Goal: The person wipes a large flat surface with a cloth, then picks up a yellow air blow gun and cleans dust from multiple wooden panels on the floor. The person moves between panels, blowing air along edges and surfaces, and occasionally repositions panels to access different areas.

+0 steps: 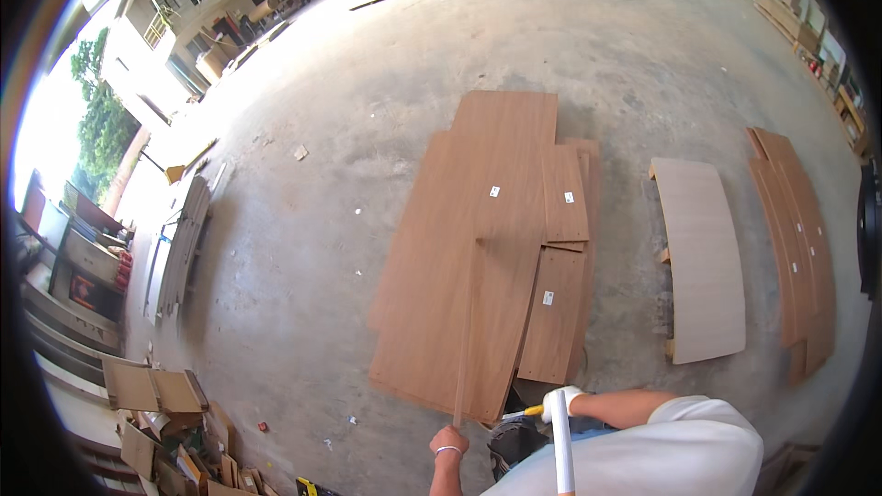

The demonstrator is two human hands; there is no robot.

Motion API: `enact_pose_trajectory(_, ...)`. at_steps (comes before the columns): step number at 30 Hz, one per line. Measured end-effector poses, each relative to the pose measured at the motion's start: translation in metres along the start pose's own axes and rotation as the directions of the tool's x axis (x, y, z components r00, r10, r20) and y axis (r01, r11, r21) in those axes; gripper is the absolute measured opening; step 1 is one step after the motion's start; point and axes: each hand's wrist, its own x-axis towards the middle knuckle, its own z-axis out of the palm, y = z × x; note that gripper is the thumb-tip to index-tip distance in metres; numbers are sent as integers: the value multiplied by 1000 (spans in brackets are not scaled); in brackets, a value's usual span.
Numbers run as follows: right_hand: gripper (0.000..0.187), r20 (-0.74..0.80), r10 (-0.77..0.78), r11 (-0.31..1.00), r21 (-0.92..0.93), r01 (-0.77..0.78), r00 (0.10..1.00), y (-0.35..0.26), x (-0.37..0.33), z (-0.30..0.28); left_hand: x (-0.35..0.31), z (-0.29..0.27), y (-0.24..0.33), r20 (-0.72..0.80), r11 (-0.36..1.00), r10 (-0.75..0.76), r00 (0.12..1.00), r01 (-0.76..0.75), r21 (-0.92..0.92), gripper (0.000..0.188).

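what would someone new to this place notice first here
The big pile of brown panels in the middle of the concrete floor would likely catch the eye first. Next come the hands at the bottom: the left hand grips a long wooden strip reaching over the pile, and the white-gloved right hand holds a yellow-handled tool. A pale panel stands out to the right.

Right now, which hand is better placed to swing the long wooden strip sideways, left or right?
Probably the left hand: it grips the wooden strip by its near end. The gloved right hand is off to the side, holding a yellow tool, so it seems less free.
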Motion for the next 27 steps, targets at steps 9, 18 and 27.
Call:
enact_pose_trajectory(9,33,-415,340,911,370,-184,844,92,-44,-46,-109,74,46,-124,986,-135,983,146,81,25)
enact_pose_trajectory(18,35,-67,25,993,-113,-33,997,155,-101,7,-208,158,114,43,913,-261,964,261,-314,31)
enact_pose_trajectory(27,34,-254,6,992,-122,-38,967,138,-79,71,-263,216,86,70,834,-340,938,335,-438,33)
